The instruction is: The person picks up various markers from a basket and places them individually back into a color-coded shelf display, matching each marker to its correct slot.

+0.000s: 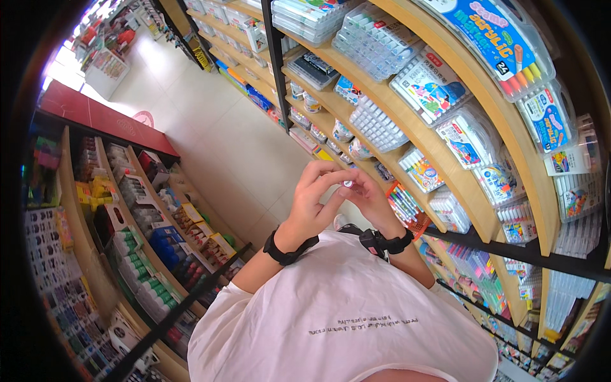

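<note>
Standing in the shop aisle, I am pinching a small pale round thing (347,183) between both hands at chest height: left hand (313,204) fingers clamped on it, right hand (368,198) fingers steadying. Likely inspecting; turning it next needs a firm pinch.

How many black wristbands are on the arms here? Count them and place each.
2. One black wristband sits on the left wrist, below the left hand. The other wristband sits on the right wrist, below the right hand. None seem hidden.
</note>
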`<action>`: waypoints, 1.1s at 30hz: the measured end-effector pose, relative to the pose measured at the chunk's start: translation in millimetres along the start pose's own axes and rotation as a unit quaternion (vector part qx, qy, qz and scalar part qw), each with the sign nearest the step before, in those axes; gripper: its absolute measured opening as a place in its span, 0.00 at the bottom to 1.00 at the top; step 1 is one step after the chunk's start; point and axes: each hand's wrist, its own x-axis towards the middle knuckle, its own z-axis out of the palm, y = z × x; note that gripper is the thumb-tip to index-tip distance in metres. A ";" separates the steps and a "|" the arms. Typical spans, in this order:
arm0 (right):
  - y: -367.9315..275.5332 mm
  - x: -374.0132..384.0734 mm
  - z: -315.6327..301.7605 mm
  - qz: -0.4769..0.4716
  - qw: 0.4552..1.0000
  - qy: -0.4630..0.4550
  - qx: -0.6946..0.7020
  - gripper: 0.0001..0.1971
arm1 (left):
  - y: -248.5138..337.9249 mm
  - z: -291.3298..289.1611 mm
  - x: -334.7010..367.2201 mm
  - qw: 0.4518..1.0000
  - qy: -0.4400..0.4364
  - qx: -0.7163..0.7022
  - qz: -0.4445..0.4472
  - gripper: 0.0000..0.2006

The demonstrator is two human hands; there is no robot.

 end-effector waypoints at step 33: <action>0.2 -92.4 60.4 -0.064 0.951 -0.303 -0.007 0.13 | 176.0 52.4 -208.1 0.896 0.372 0.237 -0.056 0.10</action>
